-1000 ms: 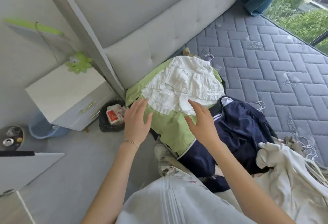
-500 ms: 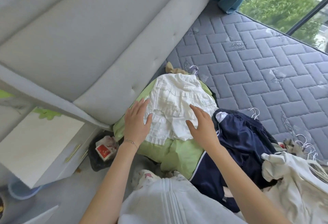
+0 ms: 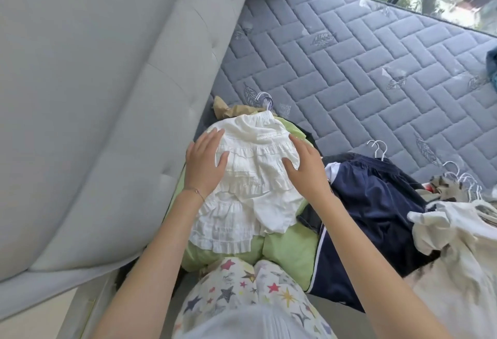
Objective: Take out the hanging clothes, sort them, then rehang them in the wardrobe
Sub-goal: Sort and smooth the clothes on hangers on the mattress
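A white ruffled skirt [image 3: 252,190] lies flat on top of a light green garment [image 3: 287,250] at the near corner of the mattress. My left hand [image 3: 205,162] rests flat on the skirt's left side, fingers straight. My right hand [image 3: 305,166] lies flat on its right side, fingers spread. A hanger hook [image 3: 266,100] sticks out above the skirt's waistband. To the right lies a navy garment [image 3: 376,204] with white hangers [image 3: 377,149], then a cream garment [image 3: 457,252].
The grey padded headboard [image 3: 107,96] rises on the left. The blue-grey quilted mattress [image 3: 376,64] stretches toward the window at the back right. More hanger hooks [image 3: 465,180] lie in a heap at the right edge. My star-patterned trousers [image 3: 250,290] fill the bottom centre.
Both hands slid up the white skirt toward its waistband and spread apart. The camera tilted toward the mattress, so the bedside table and the bin left the view.
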A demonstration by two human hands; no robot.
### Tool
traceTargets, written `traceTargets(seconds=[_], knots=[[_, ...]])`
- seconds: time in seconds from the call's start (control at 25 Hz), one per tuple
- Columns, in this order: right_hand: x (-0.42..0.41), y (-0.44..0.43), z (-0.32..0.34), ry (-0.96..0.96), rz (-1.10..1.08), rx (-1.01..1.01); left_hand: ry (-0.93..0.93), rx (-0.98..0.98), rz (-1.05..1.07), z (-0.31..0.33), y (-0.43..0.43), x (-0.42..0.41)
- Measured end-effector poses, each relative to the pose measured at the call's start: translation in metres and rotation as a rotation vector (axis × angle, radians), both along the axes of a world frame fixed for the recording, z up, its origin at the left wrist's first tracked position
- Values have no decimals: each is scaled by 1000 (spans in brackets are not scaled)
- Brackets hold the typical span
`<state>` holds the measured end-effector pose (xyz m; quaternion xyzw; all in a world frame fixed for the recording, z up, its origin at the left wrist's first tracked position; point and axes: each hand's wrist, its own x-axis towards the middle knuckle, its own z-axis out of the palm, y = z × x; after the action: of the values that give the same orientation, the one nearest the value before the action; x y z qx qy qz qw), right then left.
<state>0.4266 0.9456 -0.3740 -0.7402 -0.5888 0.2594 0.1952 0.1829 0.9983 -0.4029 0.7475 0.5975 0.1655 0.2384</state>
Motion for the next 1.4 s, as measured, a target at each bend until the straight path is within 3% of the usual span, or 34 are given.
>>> traceTargets(seconds=[0.24,0.44,0.64,0.84,1.12,1.4], knots=[[17,71,-118,8,-35,-87,-81,-37,-12,-123,75,30],[35,119,-220,-29,-43,-100,-38,-14,-12,-228,133,41],[49,146,-293,-122,-51,-82,11,42,-9,-289,160,45],[49,152,-307,-178,-86,-26,86,179,-28,-297,166,45],[50,150,-297,-113,-129,-33,155,84,97,-282,167,55],[41,123,-232,-40,-199,-91,-7,7,141,-224,128,37]])
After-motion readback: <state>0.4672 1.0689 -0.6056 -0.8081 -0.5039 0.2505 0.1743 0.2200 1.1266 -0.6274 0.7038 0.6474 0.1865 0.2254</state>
